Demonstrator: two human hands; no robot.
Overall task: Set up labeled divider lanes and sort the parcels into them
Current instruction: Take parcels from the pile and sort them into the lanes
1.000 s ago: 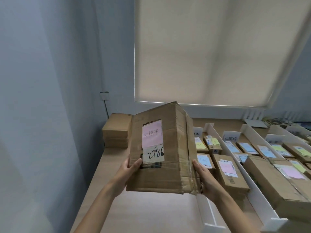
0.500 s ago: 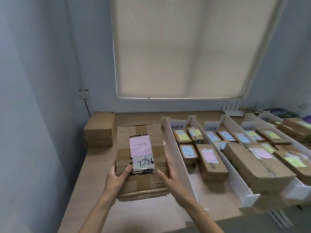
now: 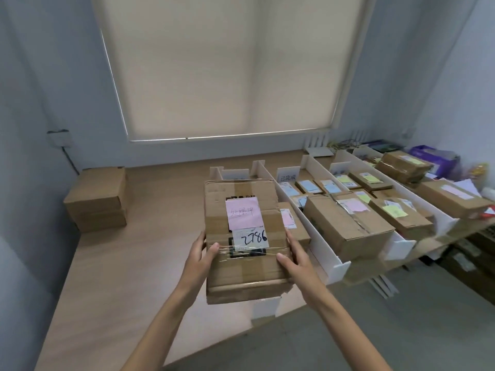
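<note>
Parcel [image 3: 245, 269] in worn brown cardboard sits between your two hands, its top face turned up toward you. Your left hand [image 3: 199, 257] clasps its left side, thumb laid over the top edge and fingers curled against the wall. Your right hand [image 3: 294, 259] mirrors it on the right side, thumb pressed on the taped top. Between your thumbs and a little beyond them, a white label [image 3: 250, 238] reads 2786 in black ink, and a pink note [image 3: 243, 213] with handwriting is stuck just beyond it. Clear tape runs across the top from thumb to thumb. Below your grip, under the parcel's near edge, a white divider foot [image 3: 265, 306] shows; whether the parcel rests on anything cannot be told. Just right of your right hand a long white divider wall [image 3: 317, 245] runs away from you. Past it lie lanes of boxes [image 3: 345, 226] carrying blue, yellow and pink notes. Beyond your grip and slightly right stands a lane card [image 3: 288, 175] with handwritten characters. Well to the left of your left hand, a stack of plain cartons [image 3: 97, 199] sits on the wooden table [image 3: 134, 263] by the wall. A drawn blind [image 3: 227, 68] hangs far beyond.
</note>
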